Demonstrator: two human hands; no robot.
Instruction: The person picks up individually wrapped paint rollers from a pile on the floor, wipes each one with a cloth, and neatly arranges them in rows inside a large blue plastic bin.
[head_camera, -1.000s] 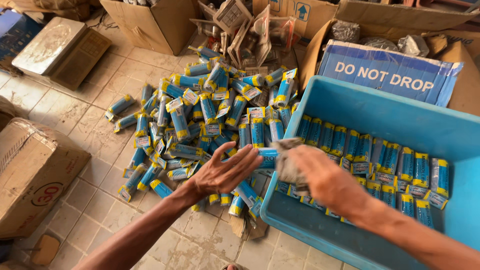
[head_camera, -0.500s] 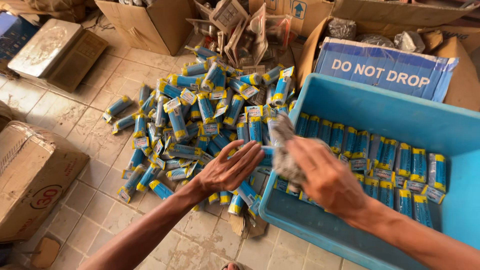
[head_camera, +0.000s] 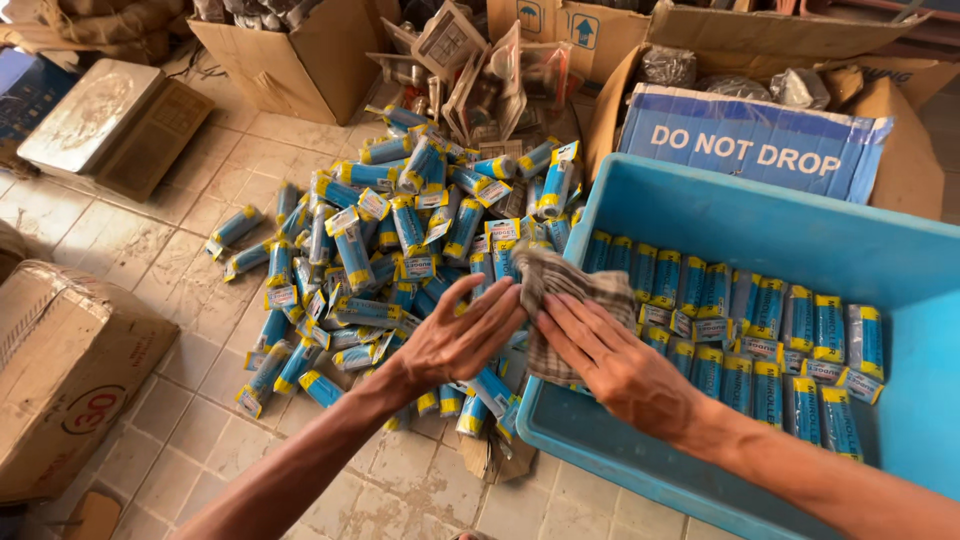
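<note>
**A:** Where are the hands?

**B:** The left hand (head_camera: 462, 340) and right hand (head_camera: 615, 362) meet over the near-left corner of a blue plastic crate (head_camera: 700, 215). Both touch a checked cloth (head_camera: 560, 305). The left hand's fingers are extended, fingertips against the cloth's left edge. The right hand lies flat with fingers spread, pressing the cloth from its right side.

**A:** How does the cloth lie?

**B:** It is bunched, with its long axis running away from the person, the far end rising above the fingertips and the near end hanging over the crate's rim. Whether something is wrapped inside, I cannot tell.

**A:** What is around it?

**B:** Inside the crate, blue-and-yellow packaged tubes (head_camera: 760, 340) stand in neat rows, long axes pointing away from the person. Left of the crate, a loose heap of the same tubes (head_camera: 370, 260) sprawls on the tiled floor (head_camera: 150, 270), pointing every direction. Cardboard boxes (head_camera: 65, 360) ring the heap.
</note>
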